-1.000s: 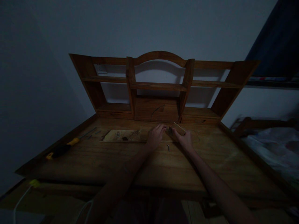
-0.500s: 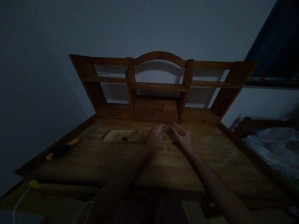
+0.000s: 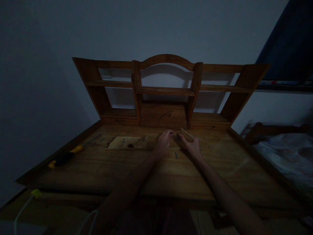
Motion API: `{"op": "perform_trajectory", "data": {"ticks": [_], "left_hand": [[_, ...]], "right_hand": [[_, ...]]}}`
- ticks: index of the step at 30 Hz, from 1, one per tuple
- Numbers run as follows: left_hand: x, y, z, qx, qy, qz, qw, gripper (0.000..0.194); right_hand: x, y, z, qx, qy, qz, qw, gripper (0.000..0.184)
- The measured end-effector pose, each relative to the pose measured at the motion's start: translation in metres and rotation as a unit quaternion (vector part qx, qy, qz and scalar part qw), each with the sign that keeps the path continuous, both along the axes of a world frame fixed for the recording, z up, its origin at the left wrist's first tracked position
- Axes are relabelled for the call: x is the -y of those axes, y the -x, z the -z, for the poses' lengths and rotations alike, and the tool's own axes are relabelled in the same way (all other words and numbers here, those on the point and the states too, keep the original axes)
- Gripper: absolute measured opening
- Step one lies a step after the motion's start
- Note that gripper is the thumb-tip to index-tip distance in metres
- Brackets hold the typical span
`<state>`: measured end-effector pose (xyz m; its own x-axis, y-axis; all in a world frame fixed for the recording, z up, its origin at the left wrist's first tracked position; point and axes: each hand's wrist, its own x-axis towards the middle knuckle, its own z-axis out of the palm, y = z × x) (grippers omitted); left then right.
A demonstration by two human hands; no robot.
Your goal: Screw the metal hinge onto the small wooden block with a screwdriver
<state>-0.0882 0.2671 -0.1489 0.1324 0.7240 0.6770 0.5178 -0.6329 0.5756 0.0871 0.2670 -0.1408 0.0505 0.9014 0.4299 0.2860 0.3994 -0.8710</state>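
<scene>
Over the wooden desk, my right hand [image 3: 194, 147] pinches a small dark metal piece [image 3: 177, 137], possibly a hinge, between thumb and fingers. Close beside it on the left, my left hand [image 3: 163, 143] has its fingertips pressed together near that piece. Something tiny and pale shows at those fingertips, too small to name. A screw [image 3: 176, 155] lies on the desk just in front of the hands. Under and beside my hands lies a thin wooden board [image 3: 151, 147]; its left part carries a pale, stained, rough patch [image 3: 127, 142].
A yellow and black screwdriver [image 3: 66, 156] rests at the desk's left side, with several small thin pieces [image 3: 95, 142] near its tip. A wooden shelf unit [image 3: 166, 91] stands along the back. White cables [image 3: 21, 209] hang at the front left. Plastic bags [image 3: 286, 153] lie at the right.
The dark metal piece has turned slightly in my right fingers. Both hands stay in nearly the same place.
</scene>
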Motion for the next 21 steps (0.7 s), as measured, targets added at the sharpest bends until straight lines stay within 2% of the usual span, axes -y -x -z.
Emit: {"op": "perform_trajectory", "data": {"ticks": [9,21], "left_hand": [[-0.0021,0.0007,0.0038,0.0,0.001,0.009,1.0,0.021],[-0.0002,0.0004,0.0014,-0.023,-0.005,0.005,1.0,0.02]], "right_hand": [[-0.0012,0.0002,0.0025,0.006,-0.003,0.007,1.0,0.041],[-0.0024,0.0007,0.0019,-0.001,-0.01,0.015,1.0,0.043]]}}
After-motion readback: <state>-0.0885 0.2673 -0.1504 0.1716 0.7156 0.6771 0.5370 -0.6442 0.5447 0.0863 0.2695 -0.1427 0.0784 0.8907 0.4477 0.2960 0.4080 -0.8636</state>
